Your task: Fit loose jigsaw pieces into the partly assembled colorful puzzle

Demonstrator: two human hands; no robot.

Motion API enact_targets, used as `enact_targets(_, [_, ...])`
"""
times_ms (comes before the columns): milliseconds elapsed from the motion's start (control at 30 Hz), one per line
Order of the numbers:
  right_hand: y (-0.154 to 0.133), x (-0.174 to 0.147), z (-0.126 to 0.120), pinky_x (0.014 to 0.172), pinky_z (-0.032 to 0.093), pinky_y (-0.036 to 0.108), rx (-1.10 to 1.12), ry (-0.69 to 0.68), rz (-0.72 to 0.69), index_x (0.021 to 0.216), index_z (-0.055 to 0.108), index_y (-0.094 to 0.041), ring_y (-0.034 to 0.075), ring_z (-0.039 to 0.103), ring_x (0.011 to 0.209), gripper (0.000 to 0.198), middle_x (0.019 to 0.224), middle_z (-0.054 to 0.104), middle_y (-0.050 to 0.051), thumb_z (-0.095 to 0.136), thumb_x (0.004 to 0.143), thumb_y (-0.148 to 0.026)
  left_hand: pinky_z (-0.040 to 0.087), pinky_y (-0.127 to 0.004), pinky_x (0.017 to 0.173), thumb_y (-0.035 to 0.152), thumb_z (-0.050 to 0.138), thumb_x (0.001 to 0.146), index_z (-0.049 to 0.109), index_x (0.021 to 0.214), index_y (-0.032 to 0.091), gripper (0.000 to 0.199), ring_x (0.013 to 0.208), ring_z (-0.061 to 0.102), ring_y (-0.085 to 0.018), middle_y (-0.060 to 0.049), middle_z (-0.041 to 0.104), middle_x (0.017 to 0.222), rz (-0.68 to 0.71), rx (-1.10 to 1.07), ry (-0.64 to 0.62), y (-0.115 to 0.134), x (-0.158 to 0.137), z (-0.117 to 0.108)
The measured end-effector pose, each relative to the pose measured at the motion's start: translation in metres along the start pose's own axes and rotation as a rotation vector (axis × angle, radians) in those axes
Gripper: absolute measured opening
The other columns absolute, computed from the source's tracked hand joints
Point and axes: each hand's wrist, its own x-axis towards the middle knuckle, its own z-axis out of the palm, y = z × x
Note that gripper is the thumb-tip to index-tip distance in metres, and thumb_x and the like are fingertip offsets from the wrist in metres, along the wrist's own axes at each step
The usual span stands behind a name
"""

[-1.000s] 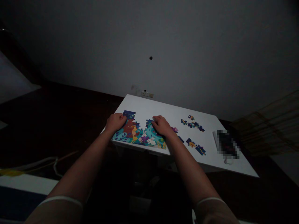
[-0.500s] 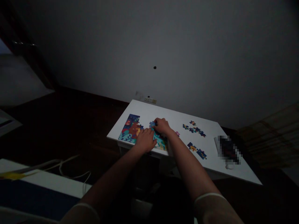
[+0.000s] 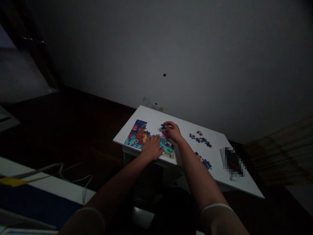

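Observation:
A colourful, partly joined jigsaw puzzle (image 3: 137,135) lies at the left end of the white table (image 3: 151,117). My left hand (image 3: 153,147) rests flat on the joined part, its fingers stretched out. Pinched in my right hand (image 3: 173,131) is a dark blue puzzle piece (image 3: 164,126), held slightly above the table just past the puzzle's uneven far edge. My right hand hides some of the pieces beneath it.
Loose puzzle pieces (image 3: 201,139) lie right of my hands, with another small group (image 3: 203,161) nearer the front edge. A blurred-out dark object (image 3: 233,161) and a small white item (image 3: 234,178) sit at the right end. Cables (image 3: 84,187) trail at lower left.
My right hand has lifted a little and moved slightly away from me, with the piece now raised and darker-looking. My left hand stays on the puzzle. The view has shifted slightly.

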Motion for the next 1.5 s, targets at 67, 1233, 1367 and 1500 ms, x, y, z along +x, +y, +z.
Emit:
enact_targets(67, [-0.004,0.008,-0.007,0.078,0.066,0.033,-0.097,-0.106,-0.011,0.126,0.078,-0.021,0.02,0.079,0.082,0.035,0.107,0.084,0.008,0.078,0.093,-0.032,0.043,-0.057,0.131,0.045,0.058,0.108,0.068,0.155,0.019,0.055,0.154,0.058,-0.039,-0.021,0.065,0.166,0.001,0.006,0.001,0.0,0.0,0.0])
enact_targets(1233, [-0.003,0.008,-0.083,0.059,0.051,0.024,-0.213,-0.316,0.185,0.104,0.087,-0.016,0.016,0.067,0.059,0.029,0.068,0.075,0.002,0.084,0.076,-0.016,0.041,-0.054,0.129,0.046,0.058,0.11,0.066,0.151,0.016,0.051,0.153,0.056,-0.038,-0.02,0.064,0.166,0.006,0.035,0.02,-0.002,0.002,0.006])
enact_targets(1367, [0.002,-0.023,-0.084,0.055,0.047,0.022,-0.235,-0.183,0.301,0.09,0.083,-0.015,0.015,0.066,0.057,0.015,0.064,0.075,0.003,0.091,0.079,-0.022,0.041,-0.052,0.128,0.045,0.057,0.111,0.067,0.149,0.016,0.049,0.15,0.058,-0.037,-0.019,0.066,0.162,0.007,0.04,0.015,-0.002,0.002,0.003])
enact_targets(1500, [0.008,-0.046,-0.071,0.056,0.047,0.023,-0.225,-0.113,0.384,0.081,0.079,-0.017,0.015,0.065,0.057,0.013,0.063,0.074,0.003,0.091,0.081,-0.021,0.041,-0.052,0.129,0.044,0.056,0.111,0.066,0.151,0.016,0.049,0.151,0.057,-0.038,-0.02,0.066,0.162,0.001,0.026,0.01,0.0,0.001,0.001])
